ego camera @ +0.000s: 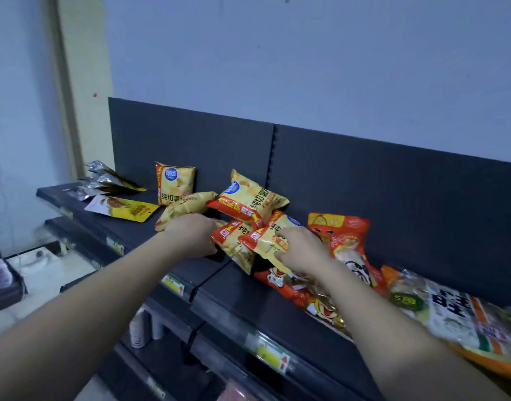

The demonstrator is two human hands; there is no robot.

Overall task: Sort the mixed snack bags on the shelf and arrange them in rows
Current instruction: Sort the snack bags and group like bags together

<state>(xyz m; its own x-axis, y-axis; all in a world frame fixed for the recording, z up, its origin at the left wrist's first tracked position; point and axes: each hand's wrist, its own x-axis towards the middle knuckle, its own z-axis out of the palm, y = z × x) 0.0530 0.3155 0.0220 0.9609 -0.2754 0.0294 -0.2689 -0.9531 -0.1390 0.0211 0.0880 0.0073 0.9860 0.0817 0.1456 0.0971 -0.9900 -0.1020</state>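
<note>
Several yellow-and-red chip bags lie in a heap on the dark shelf (277,311). One chip bag (175,182) stands upright against the back panel, another (250,201) rests tilted on top of the heap. My left hand (193,237) grips the left edge of a low chip bag (236,247). My right hand (302,250) holds a front chip bag (270,240) by its right side. Red-orange snack bags (345,241) lie right of the heap.
Silver foil bags (103,180) and a flat yellow-and-white pouch (124,208) lie at the shelf's left end. A large white-and-orange bag (456,316) sits at the far right. Price tags (273,354) line the shelf's front edge. Lower shelves run below.
</note>
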